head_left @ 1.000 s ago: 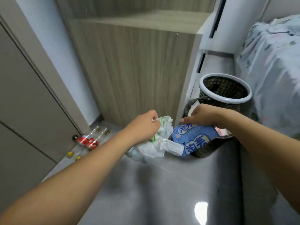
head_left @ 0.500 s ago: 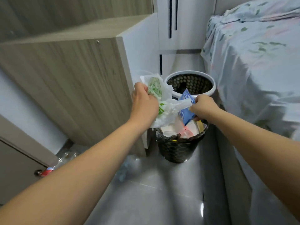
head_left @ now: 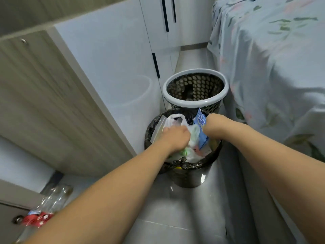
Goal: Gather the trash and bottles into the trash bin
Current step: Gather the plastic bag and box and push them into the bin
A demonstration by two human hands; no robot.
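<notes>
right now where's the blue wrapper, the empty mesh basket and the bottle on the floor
blue wrapper [head_left: 201, 120], head view, printed upper part
mesh basket [head_left: 195, 102], head view, front of grey rim
bottle [head_left: 52, 199], head view, clear body

Two bins [head_left: 182, 167] [head_left: 196, 101], two hands [head_left: 175, 138] [head_left: 213, 125], one plastic bottle [head_left: 52, 201]

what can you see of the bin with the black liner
The bin with the black liner stands upright on the grey floor, directly in front of a perforated basket and beside the white cabinet side. It is dark and glossy, and the crinkled liner folds over its rim. It is packed nearly to the top with white plastic bags and a blue packet. The left hand and right hand press into the contents.
</notes>
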